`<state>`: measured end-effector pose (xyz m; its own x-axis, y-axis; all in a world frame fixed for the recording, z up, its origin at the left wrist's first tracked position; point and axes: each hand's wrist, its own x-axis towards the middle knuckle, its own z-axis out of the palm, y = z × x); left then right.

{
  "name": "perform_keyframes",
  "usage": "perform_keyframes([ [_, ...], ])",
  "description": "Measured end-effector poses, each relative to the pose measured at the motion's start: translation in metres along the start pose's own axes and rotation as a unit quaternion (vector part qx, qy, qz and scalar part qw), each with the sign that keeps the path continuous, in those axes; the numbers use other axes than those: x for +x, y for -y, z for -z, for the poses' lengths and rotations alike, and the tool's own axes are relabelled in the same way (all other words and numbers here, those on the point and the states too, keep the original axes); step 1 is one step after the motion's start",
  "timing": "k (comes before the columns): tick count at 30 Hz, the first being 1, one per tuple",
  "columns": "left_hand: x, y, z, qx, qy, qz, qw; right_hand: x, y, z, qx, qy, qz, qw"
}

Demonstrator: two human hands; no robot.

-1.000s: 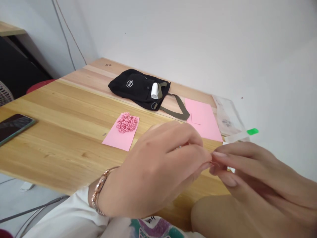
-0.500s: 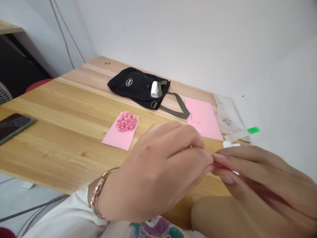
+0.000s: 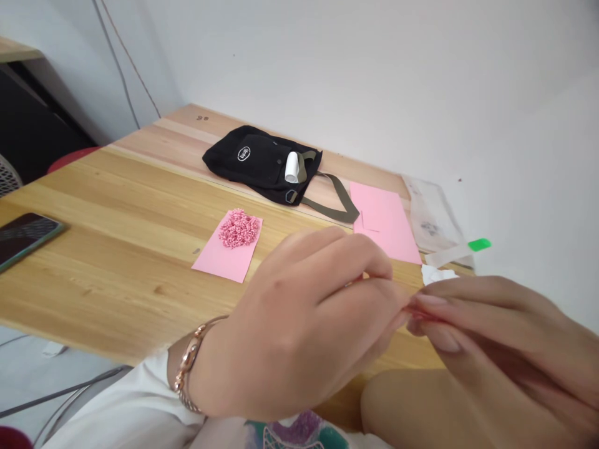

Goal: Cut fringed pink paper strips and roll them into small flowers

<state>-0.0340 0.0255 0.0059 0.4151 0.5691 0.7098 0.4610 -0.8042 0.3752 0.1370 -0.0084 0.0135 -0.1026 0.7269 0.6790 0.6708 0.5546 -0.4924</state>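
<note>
My left hand [image 3: 304, 318], with a bracelet at the wrist, is closed in a pinch, and its fingertips meet those of my right hand. My right hand [image 3: 505, 337] pinches a small pinkish-red piece [image 3: 423, 313], mostly hidden between thumb and fingers. Whatever the left fingers grip lies out of sight behind the hand. Beyond the left hand, a heap of tiny pink pieces [image 3: 239, 228] rests on a small pink sheet [image 3: 222, 267]. A larger pink sheet [image 3: 390, 224] with a cut in it lies behind the hands.
A black bag [image 3: 253, 165] with olive straps lies at the back of the wooden table [image 3: 116, 249], a white roll [image 3: 291, 167] on top of it. A phone [image 3: 28, 237] is at the left edge. Toward the wall are a clear plastic sleeve [image 3: 433, 209], a green-tipped strip [image 3: 477, 245] and crumpled white paper [image 3: 435, 274].
My right hand has shifted slightly to the right, and more of the pinkish-red piece shows at its fingertips. The left hand has moved very little; the things on the table stay put.
</note>
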Motion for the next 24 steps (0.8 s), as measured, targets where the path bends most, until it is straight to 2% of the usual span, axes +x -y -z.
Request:
perform_keyframes([
  [6, -0.0005, 0.0002, 0.0001, -0.016, 0.015, 0.001, 1.0, 0.0051, 0.0001, 0.0066, 0.008, 0.086, 0.04, 0.995],
  [10, -0.0016, 0.0011, 0.0004, -0.038, 0.011, -0.01, 0.999, 0.0047, 0.0032, 0.0044, -0.004, 0.042, 0.002, 0.999],
  [15, -0.002, 0.0001, 0.0012, -0.052, 0.015, -0.008, 0.999, 0.0014, 0.0009, 0.0046, 0.019, 0.071, 0.006, 0.997],
  [19, -0.0017, -0.0009, 0.0022, -0.052, 0.026, -0.003, 0.998, -0.0002, -0.0007, 0.0023, 0.061, 0.015, -0.008, 0.998],
  [21, -0.0018, -0.0011, 0.0026, -0.052, 0.033, -0.002, 0.998, 0.001, 0.0003, 0.0015, 0.07, 0.005, -0.006, 0.997],
  [24, -0.002, -0.0008, 0.003, -0.042, 0.042, -0.003, 0.998, 0.0035, 0.0021, 0.0021, 0.06, 0.038, -0.004, 0.997],
])
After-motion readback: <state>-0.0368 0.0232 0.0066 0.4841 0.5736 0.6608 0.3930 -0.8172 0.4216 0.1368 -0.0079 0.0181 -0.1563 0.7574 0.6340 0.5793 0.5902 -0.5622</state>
